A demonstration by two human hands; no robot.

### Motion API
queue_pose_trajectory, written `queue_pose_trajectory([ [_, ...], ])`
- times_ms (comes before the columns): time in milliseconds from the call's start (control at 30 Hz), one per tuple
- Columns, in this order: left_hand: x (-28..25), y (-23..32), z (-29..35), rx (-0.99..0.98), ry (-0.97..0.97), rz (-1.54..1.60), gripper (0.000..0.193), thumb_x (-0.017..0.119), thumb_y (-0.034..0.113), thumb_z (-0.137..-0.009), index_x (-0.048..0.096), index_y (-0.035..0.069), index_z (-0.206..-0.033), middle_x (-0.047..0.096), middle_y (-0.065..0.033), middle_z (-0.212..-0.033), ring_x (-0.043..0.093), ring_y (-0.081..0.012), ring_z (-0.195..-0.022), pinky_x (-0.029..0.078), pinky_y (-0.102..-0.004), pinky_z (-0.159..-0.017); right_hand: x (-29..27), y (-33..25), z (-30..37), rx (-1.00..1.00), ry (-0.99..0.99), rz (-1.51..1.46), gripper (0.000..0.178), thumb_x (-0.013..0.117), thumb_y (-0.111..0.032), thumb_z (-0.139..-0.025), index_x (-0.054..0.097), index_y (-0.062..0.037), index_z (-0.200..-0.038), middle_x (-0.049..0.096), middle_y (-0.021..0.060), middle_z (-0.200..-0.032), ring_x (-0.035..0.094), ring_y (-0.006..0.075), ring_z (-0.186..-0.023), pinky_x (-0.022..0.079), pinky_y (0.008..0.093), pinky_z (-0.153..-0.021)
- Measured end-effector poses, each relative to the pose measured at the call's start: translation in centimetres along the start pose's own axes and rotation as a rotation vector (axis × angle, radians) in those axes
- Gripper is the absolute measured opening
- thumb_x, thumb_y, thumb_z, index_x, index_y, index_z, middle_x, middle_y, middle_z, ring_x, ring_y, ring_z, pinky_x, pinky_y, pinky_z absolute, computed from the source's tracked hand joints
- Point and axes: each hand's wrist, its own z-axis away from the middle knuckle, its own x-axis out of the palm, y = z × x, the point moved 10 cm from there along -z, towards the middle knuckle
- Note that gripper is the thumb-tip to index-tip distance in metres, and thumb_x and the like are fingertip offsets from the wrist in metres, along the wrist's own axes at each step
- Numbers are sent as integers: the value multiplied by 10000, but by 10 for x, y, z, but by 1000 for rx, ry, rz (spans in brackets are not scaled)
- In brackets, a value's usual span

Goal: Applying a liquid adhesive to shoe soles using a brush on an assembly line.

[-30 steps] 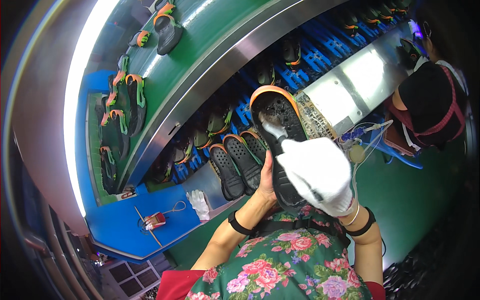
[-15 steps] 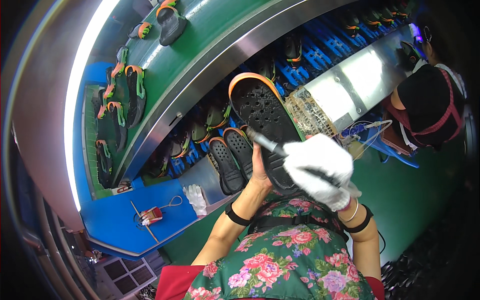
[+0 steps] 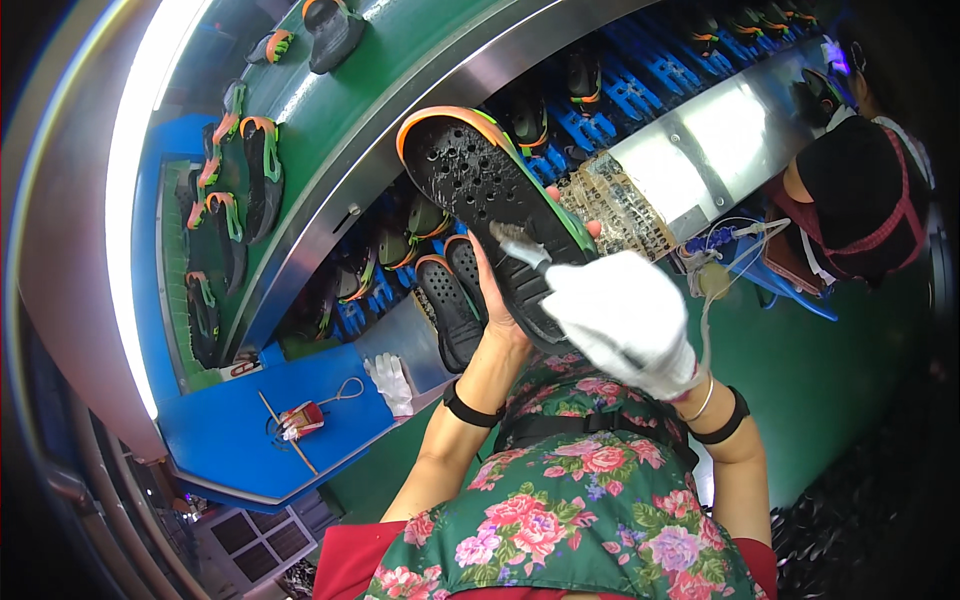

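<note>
A black shoe sole [image 3: 540, 285] with a perforated front and an orange and green rim is tilted up in front of me. My left hand [image 3: 503, 308], bare, grips it from behind; the thumb lies along its left edge and fingertips show past the right edge. Wet-looking streaks shine on the front part. In a white glove, my right hand [image 3: 625, 320] is closed round the handle of a brush [image 3: 520, 246]. Its bristles meet or hover just over the middle of the sole; I cannot tell which.
Two similar soles [image 3: 450, 310] stand behind my left hand. A white glove [image 3: 390, 382] and a red container [image 3: 302, 420] with a stick lie on a blue table [image 3: 220, 440]. Beyond are a green conveyor [image 3: 350, 110] bearing shoes, blue racks [image 3: 635, 95] and a person [image 3: 860, 200] at right.
The sole has shifted up and left with my left hand. My right hand has followed leftward, and the brush has gone from the sole's left edge to its middle.
</note>
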Motion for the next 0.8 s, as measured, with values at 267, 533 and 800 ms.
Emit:
queue_pose_trajectory([
  [267, 14, 3, 2, 11, -13, 161, 941, 494, 846, -859, 353, 239, -1564, 568, -307, -1374, 622, -517, -1140, 513, -627, -988, -7, -4, -1, -28, 25, -62, 308, 822, 39, -705, 780, -79, -987, 767, 127, -1005, 725, 286, -842, 567, 377, -730],
  [533, 6, 15, -1, -53, -105, 33, 1000, 473, 820, -891, 402, 47, -1521, 562, -264, -1398, 574, -424, -1265, 516, -630, -998, 8, -8, 10, 11, -97, -253, 240, 795, -57, -804, 775, -82, -1042, 760, 83, -1015, 711, 261, -846, 582, 365, -730],
  [800, 8, 23, 4, 30, -69, 62, 1019, 543, 805, -866, 353, 94, -1571, 354, -200, -1598, 491, -447, -1347, 502, -645, -1027, 20, -6, 15, 74, -160, -349, 233, 844, -30, -736, 788, -98, -951, 776, 105, -988, 734, 236, -826, 578, 356, -713],
])
